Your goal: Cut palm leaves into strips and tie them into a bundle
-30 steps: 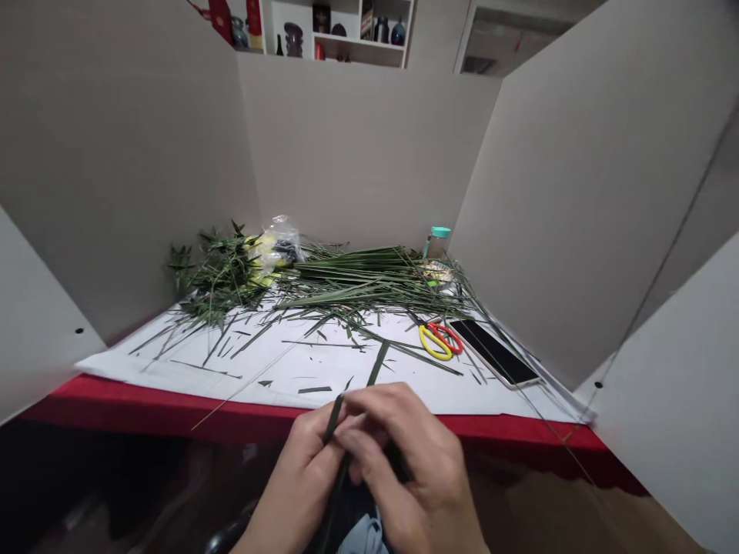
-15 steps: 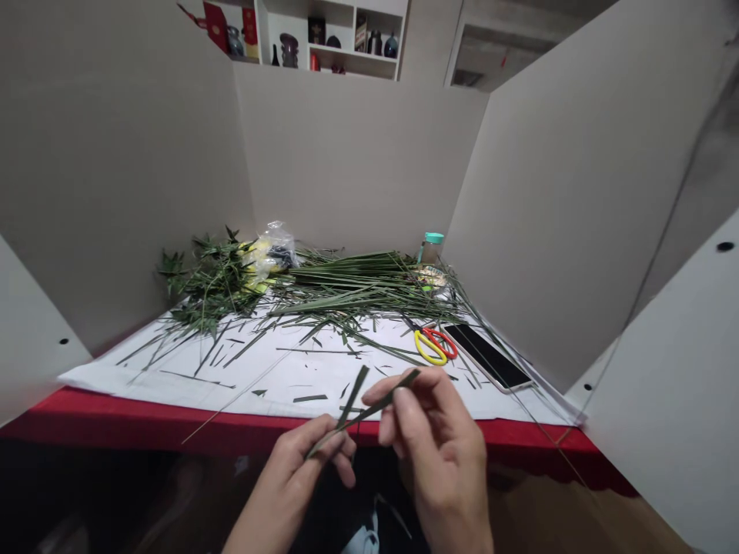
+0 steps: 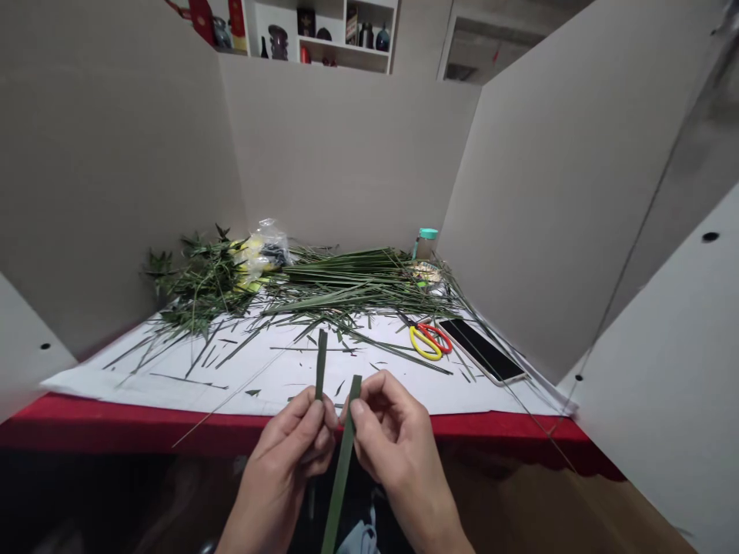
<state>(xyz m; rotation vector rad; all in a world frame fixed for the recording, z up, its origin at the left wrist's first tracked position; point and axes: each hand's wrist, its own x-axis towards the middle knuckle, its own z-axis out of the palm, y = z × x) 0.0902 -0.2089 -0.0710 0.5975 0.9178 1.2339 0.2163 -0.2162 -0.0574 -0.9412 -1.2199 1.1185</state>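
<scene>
Over the table's front edge, my left hand pinches a short green leaf strip between thumb and fingers, its free end pointing up. Close beside it, my right hand grips a longer, wider leaf blade near its upper end; the rest hangs down between my wrists. The two strips are apart at the top. Behind my hands lie the scissors with one yellow and one red handle, their blades partly among the leaves. A large heap of long green leaves spreads across the back.
A phone lies right of the scissors. A bottle with a teal lid stands at the back right. Leafy sprigs and a clear plastic bag are at the back left. Grey panels enclose the table. Leaf scraps dot the white sheet.
The strips were crossed and slanting; now they are separated and nearly upright. My right hand has moved left and holds the longer blade alongside. The view has shifted slightly.
</scene>
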